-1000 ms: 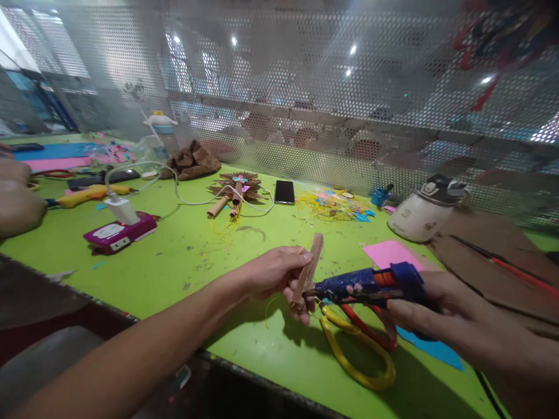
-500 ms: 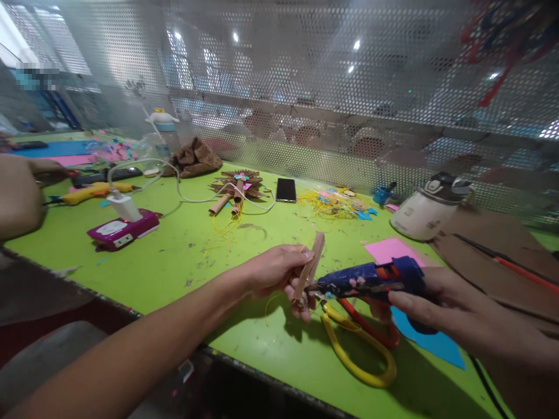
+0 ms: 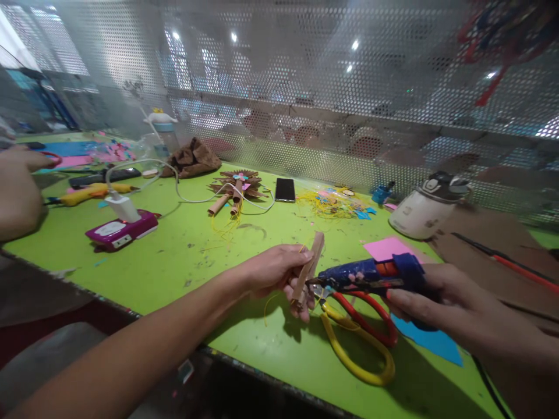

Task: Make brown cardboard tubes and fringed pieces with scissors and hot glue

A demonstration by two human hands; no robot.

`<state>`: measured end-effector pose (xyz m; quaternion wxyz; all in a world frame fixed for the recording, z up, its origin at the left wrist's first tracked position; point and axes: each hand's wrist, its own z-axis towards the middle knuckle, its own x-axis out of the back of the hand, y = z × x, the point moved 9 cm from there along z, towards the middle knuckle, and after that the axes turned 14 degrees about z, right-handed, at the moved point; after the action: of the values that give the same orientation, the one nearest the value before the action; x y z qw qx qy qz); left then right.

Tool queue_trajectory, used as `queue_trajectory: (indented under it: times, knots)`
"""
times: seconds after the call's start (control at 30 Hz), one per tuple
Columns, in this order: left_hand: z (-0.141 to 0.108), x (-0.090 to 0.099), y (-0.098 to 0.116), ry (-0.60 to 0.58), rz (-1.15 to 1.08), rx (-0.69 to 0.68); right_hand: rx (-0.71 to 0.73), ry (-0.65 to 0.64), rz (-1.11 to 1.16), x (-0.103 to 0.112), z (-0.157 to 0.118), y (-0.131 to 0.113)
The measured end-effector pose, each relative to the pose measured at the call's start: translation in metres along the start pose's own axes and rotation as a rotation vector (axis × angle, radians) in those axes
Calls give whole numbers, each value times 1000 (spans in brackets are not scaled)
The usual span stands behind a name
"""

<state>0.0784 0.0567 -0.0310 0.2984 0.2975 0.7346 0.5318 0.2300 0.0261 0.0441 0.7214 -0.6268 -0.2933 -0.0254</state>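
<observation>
Cardboard strip (image 3: 311, 269) clamped in left fingers (image 3: 300, 256); right fingers (image 3: 408, 301) clasp the glue gun (image 3: 353, 275) (nozzle (image 3: 314, 281) close by).

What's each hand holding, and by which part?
The left hand holds a brown strip, thumb on its upper half, fingers underneath; the right hand, a blue glue gun by its handle.

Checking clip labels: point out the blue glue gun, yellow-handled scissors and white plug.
Blue glue gun (image 3: 356, 274), head view: on its barrel.
Yellow-handled scissors (image 3: 343, 318), head view: on that handle.
White plug (image 3: 124, 209), head view: on its body.
</observation>
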Motion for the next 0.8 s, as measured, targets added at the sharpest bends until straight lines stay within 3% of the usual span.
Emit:
queue_trajectory:
  times: [0.23, 0.53, 0.8]
  knots:
    - [2, 2, -1, 3, 2, 1, -36, -76, 17, -9, -1, -6]
    - [2, -3, 1, -66, -24, -42, -66, 70, 165, 5, 4, 11]
    - [0, -4, 2, -73, -40, -25, -57, -6, 134, -5, 3, 8]
